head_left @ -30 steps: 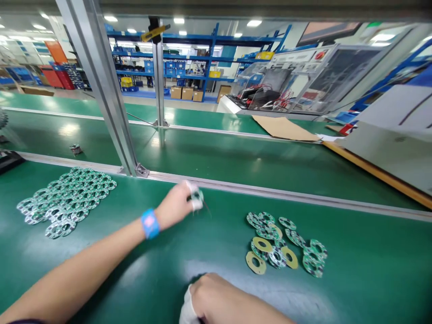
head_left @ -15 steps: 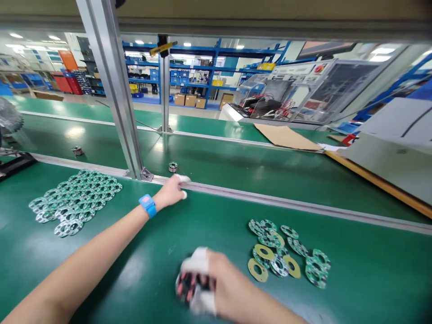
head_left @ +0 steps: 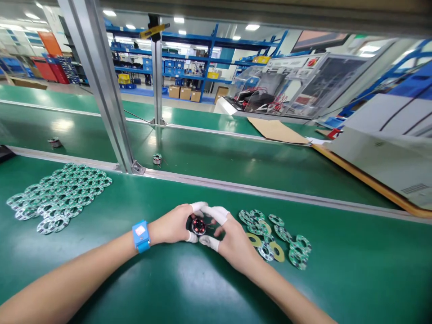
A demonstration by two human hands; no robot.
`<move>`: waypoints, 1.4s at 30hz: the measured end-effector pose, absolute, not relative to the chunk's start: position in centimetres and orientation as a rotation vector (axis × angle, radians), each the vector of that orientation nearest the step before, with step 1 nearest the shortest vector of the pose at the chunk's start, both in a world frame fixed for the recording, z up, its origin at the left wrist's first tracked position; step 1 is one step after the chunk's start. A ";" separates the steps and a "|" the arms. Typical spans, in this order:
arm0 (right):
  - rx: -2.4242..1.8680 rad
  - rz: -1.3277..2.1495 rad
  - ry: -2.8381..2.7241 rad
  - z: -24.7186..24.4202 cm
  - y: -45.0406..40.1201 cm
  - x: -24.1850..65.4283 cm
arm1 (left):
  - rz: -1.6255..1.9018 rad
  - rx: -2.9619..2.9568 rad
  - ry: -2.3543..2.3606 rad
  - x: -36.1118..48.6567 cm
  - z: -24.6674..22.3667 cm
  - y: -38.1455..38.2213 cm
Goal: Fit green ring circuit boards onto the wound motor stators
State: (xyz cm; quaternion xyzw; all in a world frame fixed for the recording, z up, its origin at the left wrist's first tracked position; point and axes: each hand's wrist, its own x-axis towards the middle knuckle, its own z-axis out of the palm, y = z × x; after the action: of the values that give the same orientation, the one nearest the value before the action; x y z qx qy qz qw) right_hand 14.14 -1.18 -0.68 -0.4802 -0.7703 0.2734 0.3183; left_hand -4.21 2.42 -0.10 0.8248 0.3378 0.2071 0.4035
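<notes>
In the head view, a bare coil [head_left: 198, 226] is pinched by the left grip [head_left: 173, 224] over the desk [head_left: 141, 288]; whether the right grip [head_left: 233, 240], curled beside it, is closed cannot be told. Beyond the rail [head_left: 236, 185], one board-topped unit [head_left: 157, 159] is set — seemingly finished — while many boards [head_left: 298, 257] are left.

No readable text or labels anywhere.
</notes>
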 end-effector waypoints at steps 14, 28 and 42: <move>-0.715 -0.070 -2.571 -0.5 -1.6 15.1 | 0.437 2.257 0.890 -5.2 0.4 3.6; -2.197 0.141 -2.383 4.0 2.2 22.1 | 0.342 2.118 0.830 -5.3 -0.5 3.3; -2.055 0.186 -2.267 4.5 2.9 22.7 | 0.724 1.977 1.090 -4.9 0.4 3.8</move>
State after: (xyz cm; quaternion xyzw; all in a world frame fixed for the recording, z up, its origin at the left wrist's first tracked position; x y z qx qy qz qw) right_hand 22.66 2.92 4.49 -0.6699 -0.7390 0.0606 0.0382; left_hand -4.95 3.79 0.41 0.7727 0.4261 0.2828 0.3760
